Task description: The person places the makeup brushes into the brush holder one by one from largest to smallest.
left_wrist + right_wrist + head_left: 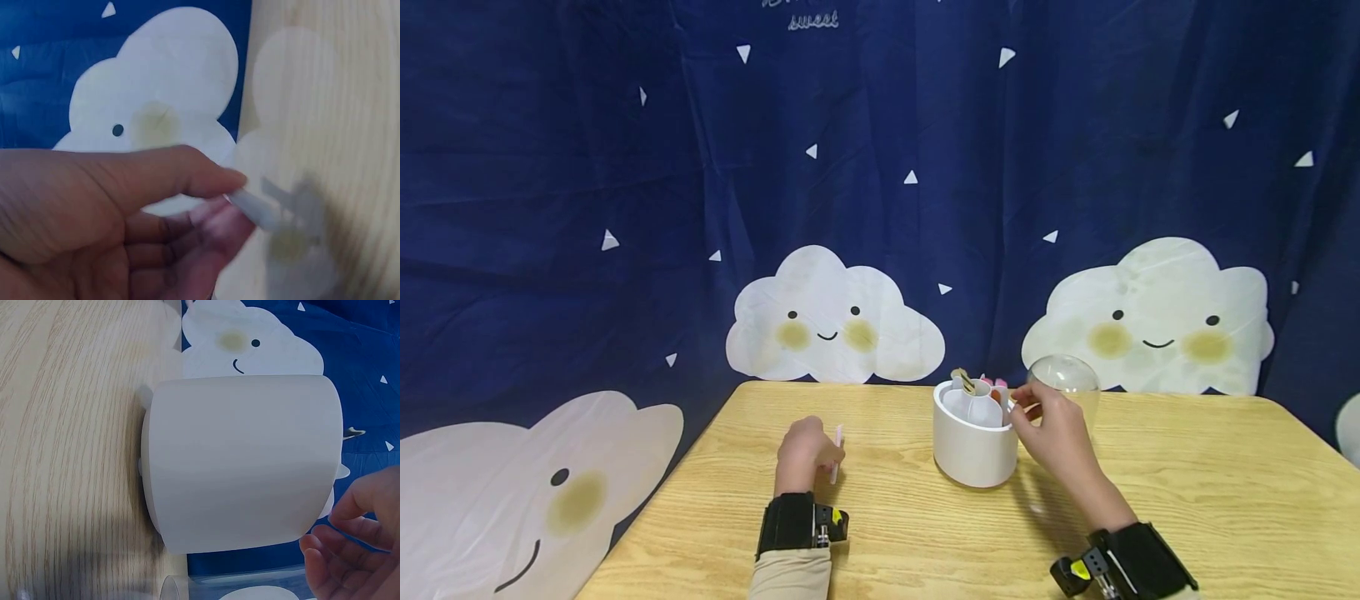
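Note:
My left hand (805, 450) is over the left part of the table, pinching a thin pale stick (837, 454) between thumb and fingers. Up close in the left wrist view, this whitish stick (255, 209) juts out past the thumb tip. A white round container (976, 450) stands near the middle, with a petal-shaped divided insert (970, 406) in its top. Small colourful pieces poke out of it, pink ones (992, 382) and a gold-and-black one (966, 383). At the container's right rim is my right hand (1051, 421), its fingers loosely bent with nothing visible between them.
Behind the right hand stands a clear dome-like cover (1063, 373). The wooden table (895, 533) reaches back to a dark blue curtain (865, 208) with white clouds and triangles.

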Available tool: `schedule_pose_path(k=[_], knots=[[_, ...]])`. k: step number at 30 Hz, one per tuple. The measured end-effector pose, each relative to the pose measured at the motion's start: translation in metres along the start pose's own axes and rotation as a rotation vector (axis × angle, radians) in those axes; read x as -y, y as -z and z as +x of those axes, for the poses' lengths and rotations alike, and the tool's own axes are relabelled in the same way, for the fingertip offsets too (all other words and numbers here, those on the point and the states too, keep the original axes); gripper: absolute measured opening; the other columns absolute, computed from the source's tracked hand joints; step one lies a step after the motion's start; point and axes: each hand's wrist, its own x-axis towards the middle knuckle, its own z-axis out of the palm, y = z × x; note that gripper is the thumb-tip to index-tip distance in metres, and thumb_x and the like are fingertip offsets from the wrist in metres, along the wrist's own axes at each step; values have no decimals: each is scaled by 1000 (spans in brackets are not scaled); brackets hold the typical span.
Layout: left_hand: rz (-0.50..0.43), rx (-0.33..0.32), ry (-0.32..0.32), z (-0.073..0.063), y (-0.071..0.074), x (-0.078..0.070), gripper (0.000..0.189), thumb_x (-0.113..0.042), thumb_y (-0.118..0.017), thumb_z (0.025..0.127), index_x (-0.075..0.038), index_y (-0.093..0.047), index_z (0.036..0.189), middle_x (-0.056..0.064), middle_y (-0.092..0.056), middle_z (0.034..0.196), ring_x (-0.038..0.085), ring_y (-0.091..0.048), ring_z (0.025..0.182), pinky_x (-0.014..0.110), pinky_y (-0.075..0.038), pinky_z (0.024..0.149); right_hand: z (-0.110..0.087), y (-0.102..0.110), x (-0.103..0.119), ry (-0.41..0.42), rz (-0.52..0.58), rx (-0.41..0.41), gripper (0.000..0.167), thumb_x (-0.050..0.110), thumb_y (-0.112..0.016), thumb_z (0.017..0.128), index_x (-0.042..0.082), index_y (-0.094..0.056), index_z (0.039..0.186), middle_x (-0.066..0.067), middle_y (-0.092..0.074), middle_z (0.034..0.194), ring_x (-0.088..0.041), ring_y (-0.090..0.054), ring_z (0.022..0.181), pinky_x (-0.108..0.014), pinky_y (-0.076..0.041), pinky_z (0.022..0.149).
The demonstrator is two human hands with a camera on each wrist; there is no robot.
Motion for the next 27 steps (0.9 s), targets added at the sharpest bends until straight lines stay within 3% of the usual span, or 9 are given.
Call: schedule_pose_path(k=[3,6,11,15,19,22,27], knots=[[-78,-17,-66,-1,1,-8,20,-11,-78,82,0,-63,75,5,-64,60,17,-59,55,25,-35,51,0,0,0,1,-1,0,17,2,-63,87,-3,-69,101,-16,-72,93,-28,-68,79,-42,-56,71],[-165,-33,-127,-2,1,-17,23,-12,-76,83,-5,-65,64,3,-65,61,17,-58,58,26,-34,51,0,0,0,2,0,0,17,2,-62,87,-3,-69,102,-16,-72,94,-28,-68,79,-41,-56,71],[-324,-66,-289,-1,-3,-36,6,-8,-74,85,-2,-71,83,4,-69,70,20,-68,66,28,-48,58,0,0,0,4,-1,-3,17,2,-63,87,-3,-69,102,-16,-72,94,-28,-68,79,-41,-55,71],[-454,-60,-448,1,-11,-51,9,-6,-74,87,0,-71,92,6,-70,77,17,-68,67,27,-55,61,-1,0,0,6,-3,-6,17,2,-63,87,-3,-69,102,-16,-72,93,-28,-68,79,-42,-56,71],[-522,-44,-586,-1,-20,-68,9,-9,-75,88,-2,-72,94,5,-72,83,11,-66,70,25,-57,64,-1,0,0,12,-5,-16,17,2,-63,87,-3,-69,101,-16,-71,93,-30,-68,80,-43,-56,71],[-549,-29,-636,-6,-26,-81,9,-10,-75,89,-5,-73,96,4,-73,86,10,-65,71,25,-56,65,0,-1,0,18,-5,-30,17,2,-64,86,-3,-70,101,-16,-71,92,-30,-68,80,-41,-55,70],[-586,-25,-666,-14,-37,-97,9,-11,-77,89,-7,-73,96,2,-73,90,8,-65,76,22,-55,68,1,-2,0,38,-4,-62,15,2,-65,85,-2,-70,99,-14,-70,89,-29,-67,79,-34,-54,65]])
